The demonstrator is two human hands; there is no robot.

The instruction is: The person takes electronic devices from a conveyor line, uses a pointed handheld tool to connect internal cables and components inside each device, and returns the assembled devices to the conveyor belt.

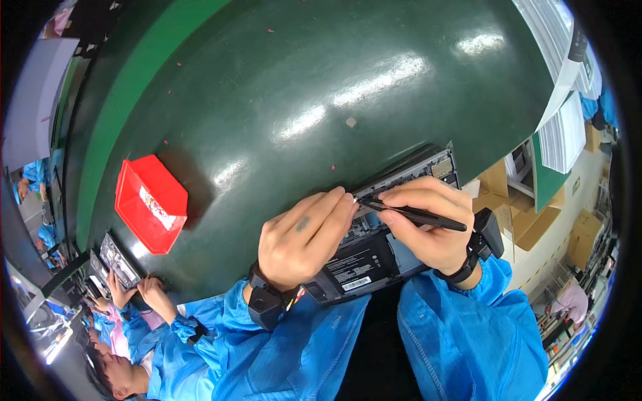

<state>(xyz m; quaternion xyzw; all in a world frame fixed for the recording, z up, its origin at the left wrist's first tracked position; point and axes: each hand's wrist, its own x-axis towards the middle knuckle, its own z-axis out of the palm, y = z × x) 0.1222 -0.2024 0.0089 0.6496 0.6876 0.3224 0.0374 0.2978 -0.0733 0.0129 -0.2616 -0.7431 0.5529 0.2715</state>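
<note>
An opened laptop base (428, 175) lies at the table's near edge, its circuit board and black battery (354, 267) exposed. My right hand (431, 217), above its right part, is closed round black tweezers (428, 218). Their tips point left toward my left fingertips. My left hand (301, 237) reaches over the laptop's left part with fingers pressed together. A tiny white bit (355, 199) shows at those fingertips, beside the tweezer tips; what it is, I cannot make out. Both hands hide much of the board.
A red plastic bin (150, 204) with white inside stands left on the green table (281, 80). Farther left, a co-worker's hands (157, 297) are at another opened device (120, 260). Stacked white sheets (563, 137) and open cardboard boxes (528, 224) are at the right.
</note>
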